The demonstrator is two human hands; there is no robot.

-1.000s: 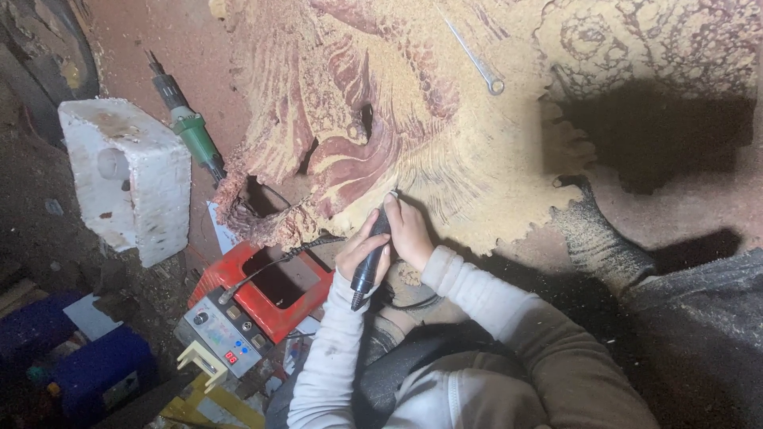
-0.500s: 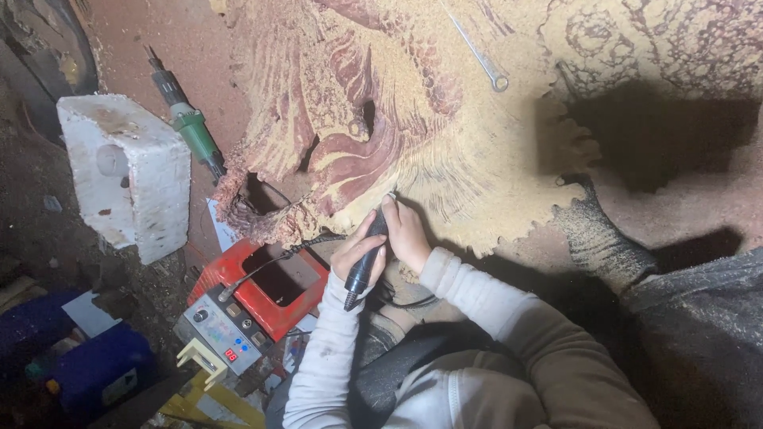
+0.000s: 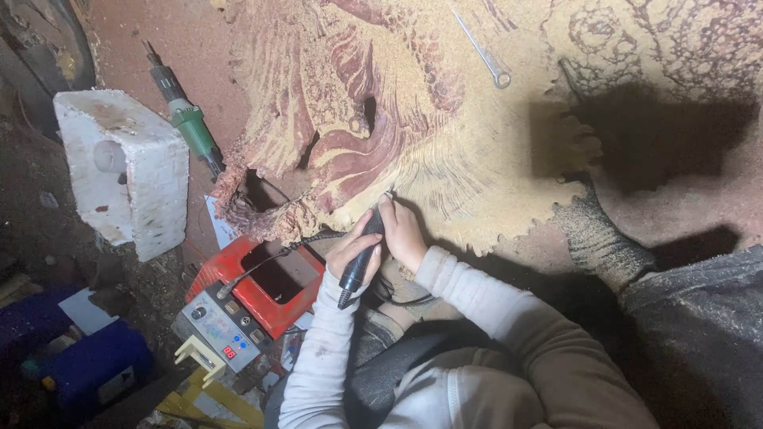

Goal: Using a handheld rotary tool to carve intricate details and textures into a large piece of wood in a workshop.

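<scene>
Both my hands are clenched on the black rotary carving handpiece [image 3: 359,262]: left hand [image 3: 350,254] below, right hand [image 3: 404,234] above, its tip touching the carved wood slab [image 3: 413,119].

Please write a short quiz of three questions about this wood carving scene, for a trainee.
1. True or false: both hands grip the black rotary handpiece.
2. Which tool lies on the carved wood panel at the top? A) metal wrench B) hammer C) saw
3. Fill in: the green-bodied power tool lies beside the white ____ block.

Key
1. True: the left hand and right hand both hold it.
2. A, the metal wrench.
3. Foam: the white foam block.
</scene>
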